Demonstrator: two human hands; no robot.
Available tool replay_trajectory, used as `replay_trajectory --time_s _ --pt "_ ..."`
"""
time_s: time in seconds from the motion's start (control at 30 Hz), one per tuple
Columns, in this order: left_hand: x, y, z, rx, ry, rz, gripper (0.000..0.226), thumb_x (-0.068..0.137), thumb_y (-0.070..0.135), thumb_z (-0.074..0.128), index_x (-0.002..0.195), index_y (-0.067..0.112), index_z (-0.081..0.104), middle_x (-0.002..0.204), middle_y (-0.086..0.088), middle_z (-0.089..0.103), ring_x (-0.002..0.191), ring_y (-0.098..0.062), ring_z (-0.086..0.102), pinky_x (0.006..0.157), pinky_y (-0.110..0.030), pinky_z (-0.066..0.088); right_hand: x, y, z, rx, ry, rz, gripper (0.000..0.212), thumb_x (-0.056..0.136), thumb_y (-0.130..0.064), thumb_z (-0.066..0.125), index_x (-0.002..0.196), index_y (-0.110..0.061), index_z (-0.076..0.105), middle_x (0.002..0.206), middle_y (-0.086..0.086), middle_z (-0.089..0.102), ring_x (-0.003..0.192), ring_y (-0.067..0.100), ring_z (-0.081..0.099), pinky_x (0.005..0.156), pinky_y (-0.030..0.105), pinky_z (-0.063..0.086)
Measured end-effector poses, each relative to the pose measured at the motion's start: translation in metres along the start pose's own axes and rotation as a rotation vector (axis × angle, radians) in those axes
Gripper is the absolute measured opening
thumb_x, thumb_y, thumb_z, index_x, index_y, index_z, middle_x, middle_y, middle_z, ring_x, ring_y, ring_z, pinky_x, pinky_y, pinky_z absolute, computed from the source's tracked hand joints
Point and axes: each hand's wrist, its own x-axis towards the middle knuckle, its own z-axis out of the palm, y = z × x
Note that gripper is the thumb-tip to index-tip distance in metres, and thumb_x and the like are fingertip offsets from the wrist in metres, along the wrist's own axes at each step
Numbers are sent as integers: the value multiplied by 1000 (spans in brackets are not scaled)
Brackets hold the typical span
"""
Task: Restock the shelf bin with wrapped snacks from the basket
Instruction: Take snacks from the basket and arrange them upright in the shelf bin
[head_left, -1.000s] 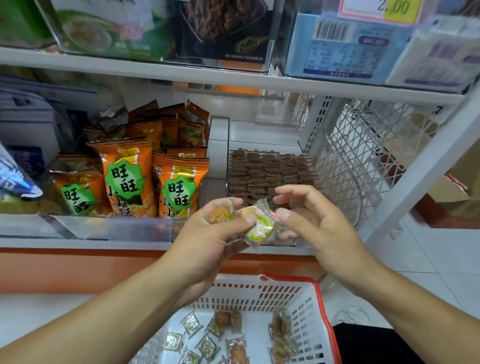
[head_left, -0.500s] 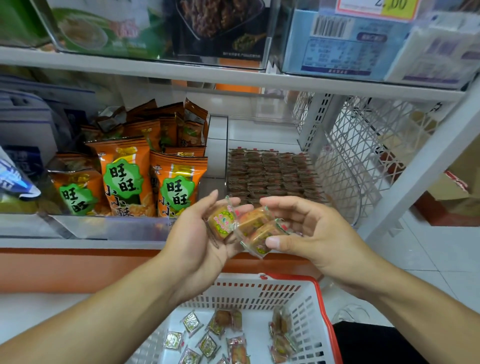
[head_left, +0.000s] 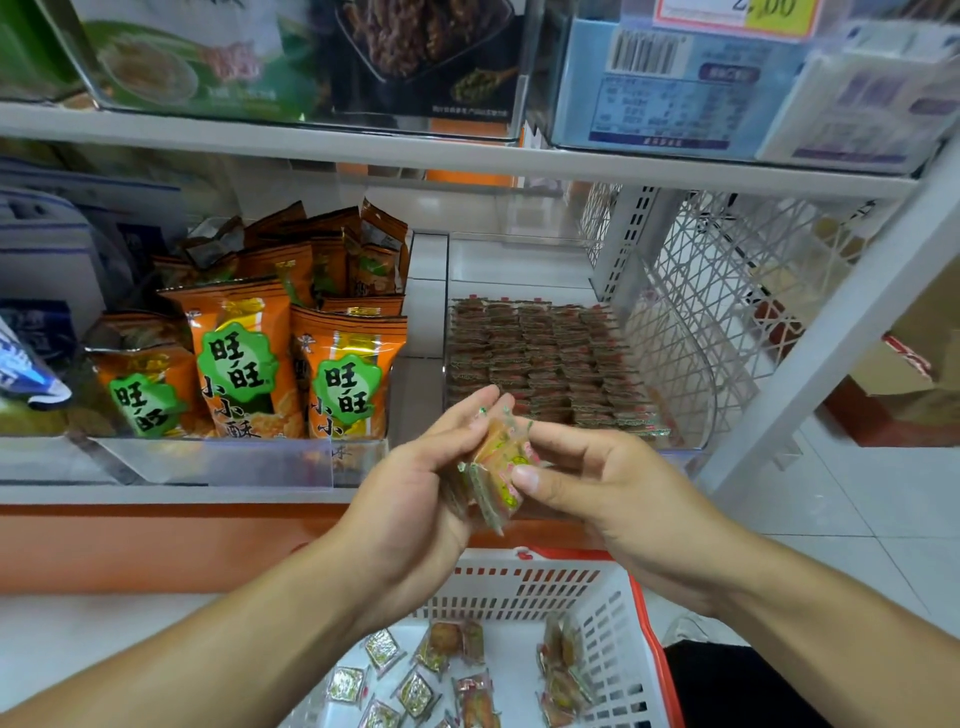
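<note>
Snacks (head_left: 496, 475) in clear crinkled wrappers were held as a small stack between the two hands, in front of the shelf edge and above the basket (head_left: 641, 613). The stack was cradled against the palm and straightened fingers of the left hand (head_left: 415, 499), while it was pinched at its right face by the thumb and curled fingers of the right hand (head_left: 592, 488). Each piece was judged to be light and fairly firm at its core, with a slick film skin and thin sealed fringes that would give no purchase; a loose stack was therefore thought likely to fan out or slide apart if squeezed only at one corner. Hold was judged best taken across the flat faces, with the edges squared between thumb and fingers. Just behind the hands, the clear shelf bin (head_left: 696, 395) was seen already lined with neat rows of similar packets, its front row nearest the right hand. More wrapped pieces lay scattered on the floor of the white, red-rimmed basket below. To the left of the bin, orange snack bags (head_left: 244, 364) were stood upright behind a clear shelf lip.
</note>
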Motion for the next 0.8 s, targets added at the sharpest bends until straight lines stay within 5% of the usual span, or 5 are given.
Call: replay_trajectory --time_s 0.23,0.4,0.53,0.67,0.8 --pt "-4 2 3 106 -1 0 51 84 38 63 131 18 66 127 -10 72 117 -27 70 98 -44 57 3 -12 -2 22 -171 56 48 82 -8 77 128 -18 67 127 11 70 117 23 66 100 34 52" --pt "-5 6 1 91 -20 -177 87 88 73 52 126 -4 66 134 -30 62 127 -45 56 116 -56 36 4 -16 1 -645 76 -242 55 72 -22 86 122 -30 64 118 -7 61 108 11 66 91 20 51" --pt "-2 5 0 3 46 -197 78 90 69 55 119 -2 72 112 -23 66 103 -33 59 93 -41 46 4 -12 6 -1097 77 -421 55 79 -37 78 129 -37 54 119 -22 48 122 6 46 102 16 36" --pt "5 5 4 -15 69 -181 66 95 63 52 98 4 80 90 -18 71 67 -26 67 55 -32 54 9 -11 9 -1176 41 -384 64 81 -43 74 138 -41 44 124 -28 49 124 1 43 103 26 40" --pt "11 15 9 -34 -11 -194 79 94 69 47 115 -2 73 112 -24 72 92 -34 71 71 -40 61 19 -20 5 -1037 89 -390 59 78 -37 75 132 -40 51 120 -23 57 119 4 54 100 25 44"
